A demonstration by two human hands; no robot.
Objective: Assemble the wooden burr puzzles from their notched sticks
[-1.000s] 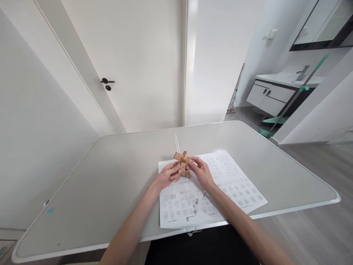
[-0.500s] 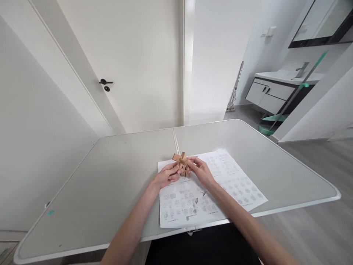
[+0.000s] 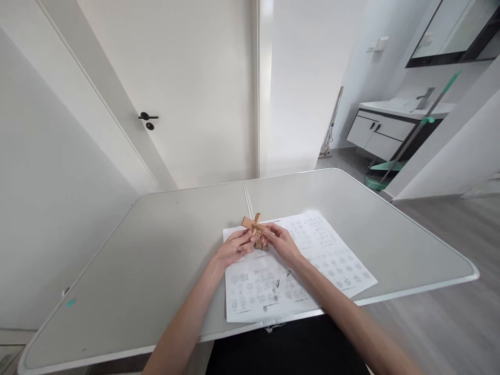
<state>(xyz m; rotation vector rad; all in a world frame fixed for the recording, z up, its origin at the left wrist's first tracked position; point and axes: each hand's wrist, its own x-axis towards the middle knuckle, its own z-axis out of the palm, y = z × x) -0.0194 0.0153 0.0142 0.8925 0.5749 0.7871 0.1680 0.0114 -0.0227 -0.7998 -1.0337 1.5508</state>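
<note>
Several interlocked wooden puzzle pieces point(image 3: 255, 226) are gripped between my two hands above a printed sheet. My left hand point(image 3: 235, 247) pinches the cluster from the left side. From the right, the fingers of my right hand point(image 3: 282, 241) are closed on it as well. Bars of the wooden puzzle stick out at the upper left and top, and another part shows low between the hands. My fingers hide some of the joints. Under both hands lies the white instruction sheet point(image 3: 253, 307), covered with small diagrams.
The light grey folding table point(image 3: 175, 260) has a metal rim and a centre seam. A small teal mark point(image 3: 70, 303) is at its left side. Beyond stand a door point(image 3: 203, 94) with a black handle, and at right a washbasin cabinet point(image 3: 378, 133), a broom and a green dustpan point(image 3: 377, 183).
The wooden puzzle is turned slightly between my fingers, its upper bars now at a different angle. My hands stay in nearly the same place; the view has shifted a little.
</note>
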